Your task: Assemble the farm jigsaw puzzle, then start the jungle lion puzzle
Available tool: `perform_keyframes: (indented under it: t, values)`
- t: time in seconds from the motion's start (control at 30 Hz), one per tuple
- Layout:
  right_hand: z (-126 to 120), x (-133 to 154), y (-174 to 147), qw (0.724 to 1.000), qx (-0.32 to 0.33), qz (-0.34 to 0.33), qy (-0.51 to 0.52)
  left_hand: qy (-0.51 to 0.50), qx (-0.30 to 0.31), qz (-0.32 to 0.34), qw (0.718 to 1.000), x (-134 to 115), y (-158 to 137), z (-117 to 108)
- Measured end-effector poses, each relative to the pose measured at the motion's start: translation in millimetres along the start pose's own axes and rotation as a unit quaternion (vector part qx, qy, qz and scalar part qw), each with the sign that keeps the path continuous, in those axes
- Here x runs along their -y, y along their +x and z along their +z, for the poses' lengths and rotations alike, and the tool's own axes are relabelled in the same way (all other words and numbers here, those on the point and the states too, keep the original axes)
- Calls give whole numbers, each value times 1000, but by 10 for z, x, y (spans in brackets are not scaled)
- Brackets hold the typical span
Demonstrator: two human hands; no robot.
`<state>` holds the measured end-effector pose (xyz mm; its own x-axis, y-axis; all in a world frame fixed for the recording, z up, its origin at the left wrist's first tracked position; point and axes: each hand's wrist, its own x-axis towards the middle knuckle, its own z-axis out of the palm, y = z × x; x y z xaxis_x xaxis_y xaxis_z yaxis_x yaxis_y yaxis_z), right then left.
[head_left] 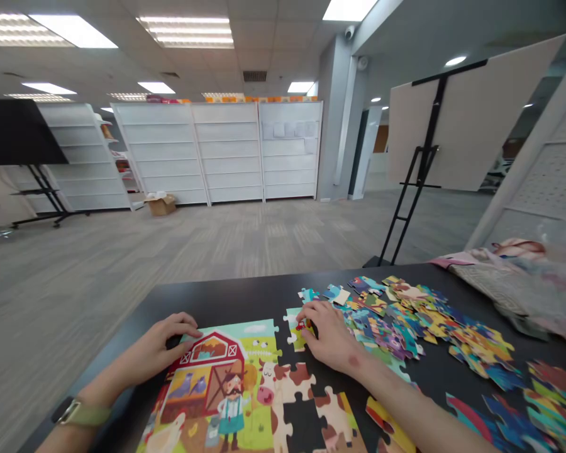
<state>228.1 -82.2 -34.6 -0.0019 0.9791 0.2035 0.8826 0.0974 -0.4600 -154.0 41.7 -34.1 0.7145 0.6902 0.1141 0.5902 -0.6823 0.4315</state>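
Note:
A partly assembled farm jigsaw puzzle [259, 352] lies on the black table, showing a red barn, a farmer and a cow. My left hand [160, 346] rests at its upper left edge, fingers loosely curved over the border and thumb apart. To the right of the joined part, my right hand [332, 336] has its fingertips on a puzzle piece [292, 324] with a small red vehicle on green and pale blue. A narrow dark gap separates that piece from the assembled picture. Cow pieces [334, 415] lie at the lower right, around a bare gap.
Many loose puzzle pieces [400, 314] are heaped over the table's right side, some under my right forearm. Plastic-wrapped bags [538, 283] sit at the far right. Beyond the black table [207, 292] stand a board on a stand [434, 126], white shelves [226, 151] and a cardboard box [160, 204].

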Motion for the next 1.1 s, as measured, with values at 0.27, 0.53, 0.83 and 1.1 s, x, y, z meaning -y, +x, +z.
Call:
perform_keyframes:
  t: [0.27,0.53,0.83,1.1]
  values:
    - [-3,9,6,1000,3,3,-4,-3,-5,5,1000,38,-18,8]
    - [-173,65,-65,997,24,-28,-69,1,-19,26,999,97,-8,23]
    - [-245,-22,-125,998,44,-1,-33,-3,-1,24,1000,116,7,-3]
    - [-190,-83,-106,999,25,-27,-4,3,11,15,1000,185,-10,3]
